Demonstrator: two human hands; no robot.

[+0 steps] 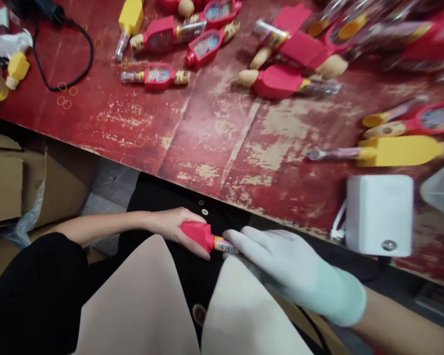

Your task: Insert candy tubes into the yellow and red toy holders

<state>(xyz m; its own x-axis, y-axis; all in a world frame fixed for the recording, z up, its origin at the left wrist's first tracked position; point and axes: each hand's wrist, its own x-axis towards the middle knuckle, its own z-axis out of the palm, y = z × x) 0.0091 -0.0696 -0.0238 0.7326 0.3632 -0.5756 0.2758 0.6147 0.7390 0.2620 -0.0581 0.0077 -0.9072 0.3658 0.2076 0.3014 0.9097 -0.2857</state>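
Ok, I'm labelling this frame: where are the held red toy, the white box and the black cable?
red toy (199, 235), head view, on its red body.
white box (379, 212), head view, on its front face.
black cable (92, 56), head view, on its loop.

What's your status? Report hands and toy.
Left hand gripping red toy. Gloved right hand at its tube end, grip unclear. Nothing between them.

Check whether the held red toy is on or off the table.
Off: left hand holds the red toy below the table edge, gloved right hand touching.
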